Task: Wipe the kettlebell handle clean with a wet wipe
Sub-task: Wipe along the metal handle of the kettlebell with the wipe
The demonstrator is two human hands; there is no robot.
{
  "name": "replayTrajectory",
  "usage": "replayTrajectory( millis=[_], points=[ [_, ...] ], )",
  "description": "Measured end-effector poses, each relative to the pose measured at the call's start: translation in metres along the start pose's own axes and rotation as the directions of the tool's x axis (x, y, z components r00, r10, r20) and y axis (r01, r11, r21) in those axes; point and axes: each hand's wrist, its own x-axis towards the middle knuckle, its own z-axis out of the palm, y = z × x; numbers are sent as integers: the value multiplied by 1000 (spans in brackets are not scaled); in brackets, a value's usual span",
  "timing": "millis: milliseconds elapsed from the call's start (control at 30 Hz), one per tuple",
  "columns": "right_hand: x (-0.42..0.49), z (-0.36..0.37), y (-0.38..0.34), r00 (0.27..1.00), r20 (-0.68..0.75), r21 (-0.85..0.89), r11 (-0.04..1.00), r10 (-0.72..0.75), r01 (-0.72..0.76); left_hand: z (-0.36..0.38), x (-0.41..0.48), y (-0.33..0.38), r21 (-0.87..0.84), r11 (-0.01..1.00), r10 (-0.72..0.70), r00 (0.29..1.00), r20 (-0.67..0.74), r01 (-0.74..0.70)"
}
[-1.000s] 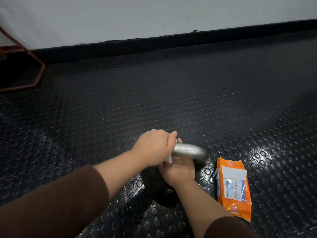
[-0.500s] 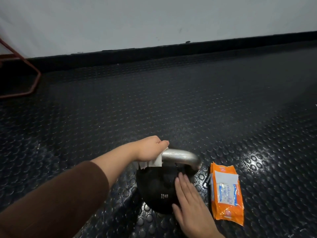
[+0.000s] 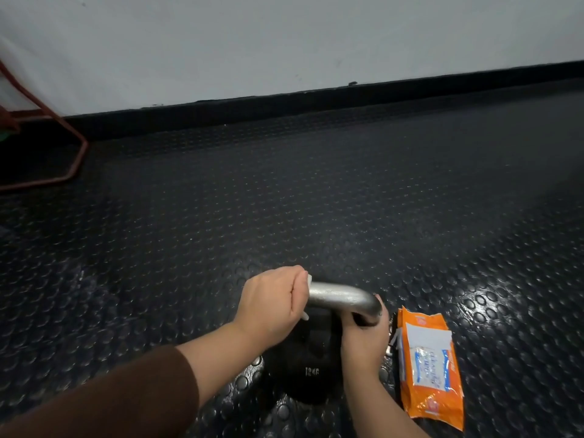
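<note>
Steel handle [image 3: 341, 297], left hand [image 3: 271, 300] gripping through wipe [image 3: 310, 278]

**Occlusions and cut-offs**

The wet wipe [image 3: 309, 279] is mostly enclosed by the left hand [image 3: 271, 306]; only two white edges are seen. The left end of the kettlebell handle [image 3: 341, 297] is covered by that hand. The right hand [image 3: 363, 339] grips the right end, its fingertips hidden behind it. The small print on the wipes pack [image 3: 426, 368] is unreadable. The red metal frame [image 3: 76, 153] is cut off at the left edge.

studded black floor [image 3: 284, 191], white wall [image 3: 284, 42], red frame [image 3: 74, 143]
</note>
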Motion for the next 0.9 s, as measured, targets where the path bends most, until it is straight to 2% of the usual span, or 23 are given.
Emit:
replayTrajectory(
  millis=[67, 133, 200, 267, 333, 367, 467, 533, 567, 600, 667, 733, 767, 833, 900],
  points=[
    [2, 5, 4, 996, -81, -33, 999, 31, -34, -2, 6, 2, -67, 998, -10, 997, 73, 15],
    [3, 7, 3, 993, -117, -46, 998, 26, -32, -7, 19, 3, -133, 986, -67, 965, 253, 103],
    [5, 5, 2, 994, -107, -56, 998, -9, 3, -15, 36, 3, -152, 959, -138, 862, 488, 239],
    [5, 3, 2, 996, -80, -73, 997, -39, 33, -20, 49, 1, -164, 932, -162, 776, 609, 324],
    [6, 1, 2, 997, -60, -83, 995, -53, 48, -21, 49, 2, -143, 932, -181, 771, 610, 332],
    [6, 0, 1, 997, -53, -80, 995, -57, 52, -19, 44, 4, -121, 942, -195, 805, 560, 312],
    [5, 0, -1, 997, -39, -62, 996, -67, 64, -8, 17, 11, -24, 973, -221, 952, 214, 231],
    [5, -1, -1, 997, -32, -52, 997, -66, 64, -2, 6, 16, -29, 982, -183, 981, 58, 185],
    [5, -1, -1, 997, -30, -49, 997, -67, 65, -2, 6, 16, -36, 986, -159, 986, 52, 161],
    [5, -1, -2, 997, -28, -50, 996, -70, 68, -5, 9, 16, -39, 988, -146, 985, 91, 150],
    [5, -1, -2, 997, -25, -55, 996, -75, 73, -13, 24, 13, -61, 983, -150, 947, 286, 174],
    [5, -1, -2, 996, -19, -55, 995, -82, 81, -21, 40, 10, -124, 942, -199, 817, 542, 312],
    [6, -1, -2, 996, -17, -50, 995, -88, 87, -23, 46, 8, -152, 913, -208, 754, 623, 378],
    [6, -2, -2, 995, -10, -41, 995, -95, 94, -25, 53, 4, -183, 877, -212, 701, 681, 444],
    [6, -3, -2, 995, 6, -44, 994, -100, 100, -25, 50, 6, -191, 883, -216, 733, 645, 428]
  ],
)
